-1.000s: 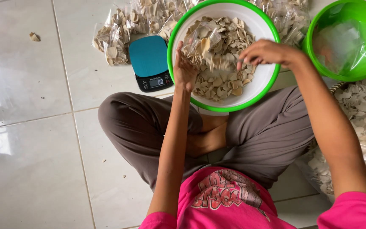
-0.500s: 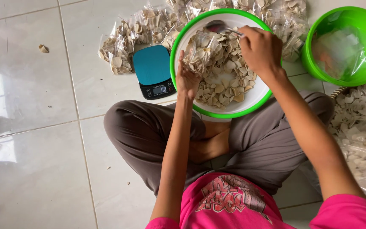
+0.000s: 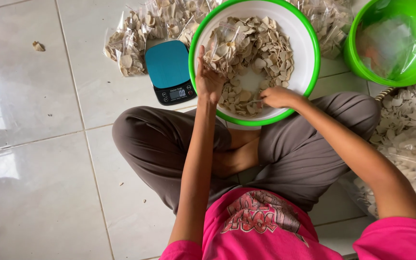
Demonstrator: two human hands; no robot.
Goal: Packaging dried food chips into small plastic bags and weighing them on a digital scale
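**Hands at the chip basin**

The white basin (image 3: 300, 33) with green rim sits on the floor at the person's crossed legs, part-filled with pale chips (image 3: 266, 48). The left hand (image 3: 209, 79) has its grip closed on a small clear bag (image 3: 223, 45) of chips, held upright inside the basin. The right hand (image 3: 276, 96) rests among the chips at the near wall, fingers curled; its contents cannot be told. A teal scale (image 3: 168, 65) stands just beside the basin.

A: What sort of place is this?

B: A home floor used for packing snacks. Glossy pale floor tiles (image 3: 39, 192) lie under a small teal-topped digital kitchen scale (image 3: 170, 71).

A: What surrounds the scale?

B: Clear plastic bags of pale chips (image 3: 136, 38) just behind it, a green-rimmed white plastic basin (image 3: 309, 33) beside it.
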